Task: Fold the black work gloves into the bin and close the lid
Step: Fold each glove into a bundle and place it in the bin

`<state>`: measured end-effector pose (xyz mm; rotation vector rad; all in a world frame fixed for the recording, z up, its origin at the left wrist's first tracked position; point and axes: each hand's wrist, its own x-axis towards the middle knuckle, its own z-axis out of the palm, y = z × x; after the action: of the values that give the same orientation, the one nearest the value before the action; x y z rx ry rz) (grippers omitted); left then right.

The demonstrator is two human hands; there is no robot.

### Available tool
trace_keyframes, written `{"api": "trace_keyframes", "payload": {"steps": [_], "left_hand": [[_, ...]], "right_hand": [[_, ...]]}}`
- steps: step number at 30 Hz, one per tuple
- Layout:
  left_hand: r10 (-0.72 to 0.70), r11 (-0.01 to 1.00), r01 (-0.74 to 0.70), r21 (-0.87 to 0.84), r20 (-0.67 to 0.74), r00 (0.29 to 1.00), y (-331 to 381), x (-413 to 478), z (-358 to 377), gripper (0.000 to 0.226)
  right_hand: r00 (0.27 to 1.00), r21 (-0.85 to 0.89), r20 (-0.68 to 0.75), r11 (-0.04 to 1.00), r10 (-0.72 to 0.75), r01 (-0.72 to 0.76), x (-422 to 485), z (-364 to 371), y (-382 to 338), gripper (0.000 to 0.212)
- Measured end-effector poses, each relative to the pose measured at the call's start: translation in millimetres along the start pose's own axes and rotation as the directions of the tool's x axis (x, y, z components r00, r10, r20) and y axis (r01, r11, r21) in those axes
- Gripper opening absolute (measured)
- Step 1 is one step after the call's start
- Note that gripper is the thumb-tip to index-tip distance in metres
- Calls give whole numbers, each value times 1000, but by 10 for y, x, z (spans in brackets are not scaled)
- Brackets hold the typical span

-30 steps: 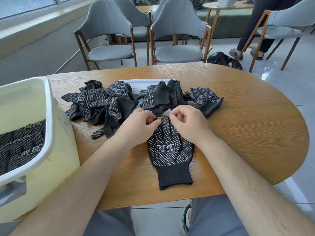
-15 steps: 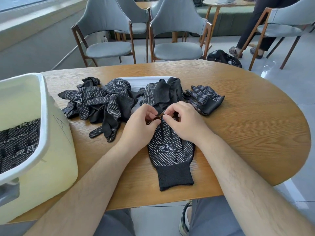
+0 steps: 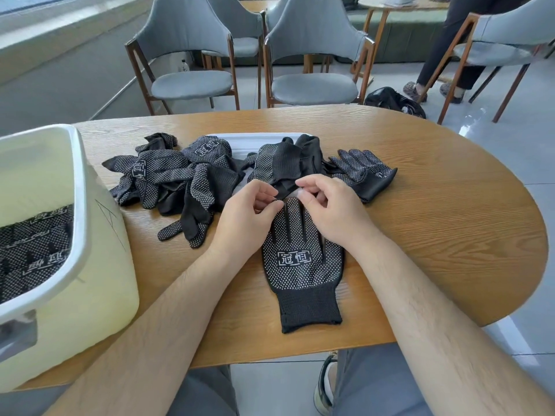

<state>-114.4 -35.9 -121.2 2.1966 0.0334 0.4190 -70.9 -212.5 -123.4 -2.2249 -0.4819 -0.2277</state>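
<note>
glove (image 3: 301, 259) lies flat on the bench (image 3: 435, 235) so the left hand (image 3: 243, 217) and right hand (image 3: 333, 208) can each pinch its finger ends, likely to fold it; bin (image 3: 99, 280) waits open at left

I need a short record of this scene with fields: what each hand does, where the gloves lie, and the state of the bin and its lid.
Flat glove: on the table, dotted side up, cuff toward the person
Left hand: pinches a fingertip of the flat glove
Right hand: fingers curled at the same glove's finger ends
Loose gloves: unfolded heap beyond the hands
Bin: open, at the left, folded gloves inside
Lid: off the bin, partly under the heap
</note>
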Motion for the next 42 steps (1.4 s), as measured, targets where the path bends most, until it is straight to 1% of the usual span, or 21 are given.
{"api": "trace_keyframes", "payload": {"steps": [2,5,7,10,14,17,21,29,33,34,36,37,38,42], "left_hand": [[108,990,-106,95,-13,994,-5,-36,22,12],[290,924,-283,258,11,957,-31,-96,68,17],[329,892,-330,310,56,943,-58,-110,91,22],[328,889,-342,304,96,940,-81,-106,104,29],[315,896,-330,296,101,944,-81,-103,105,30],[309,898,-328,295,110,945,-82,-104,106,30],[301,901,-319,295,106,948,-85,-105,104,28],[276,908,-298,295,114,954,-92,-103,100,28],[243,932,-263,250,110,964,-81,-96,76,37],[230,939,-249,238,105,968,-78,-96,70,39],[222,944,-239,229,100,970,-74,-99,66,42],[222,943,-240,230,103,970,-72,-99,65,42],[221,942,-241,231,111,969,-69,-101,63,43],[222,945,-245,217,125,967,-73,-96,62,43]], "right_hand": [[1000,-51,-10,999,-14,14,-33,-62,33,20],[998,-213,6,976,-55,55,-80,-115,90,17],[998,-295,50,955,-32,46,-97,-115,86,20],[998,-310,44,950,-37,49,-99,-118,67,16],[996,-218,71,974,-44,59,-120,-134,48,5],[995,-167,88,984,-53,67,-131,-129,39,8],[995,-74,93,997,26,-19,-118,-132,29,12],[994,-21,53,995,94,-93,-83,-130,50,18],[998,-48,0,997,59,-58,-70,-76,27,13],[999,-70,-3,996,52,-52,-52,-46,19,17],[997,-150,25,986,73,-68,-12,8,10,34],[996,-187,38,979,87,-78,6,29,7,39],[995,-204,38,976,91,-81,20,41,5,39],[998,-186,14,980,68,-64,40,52,32,24]]}}
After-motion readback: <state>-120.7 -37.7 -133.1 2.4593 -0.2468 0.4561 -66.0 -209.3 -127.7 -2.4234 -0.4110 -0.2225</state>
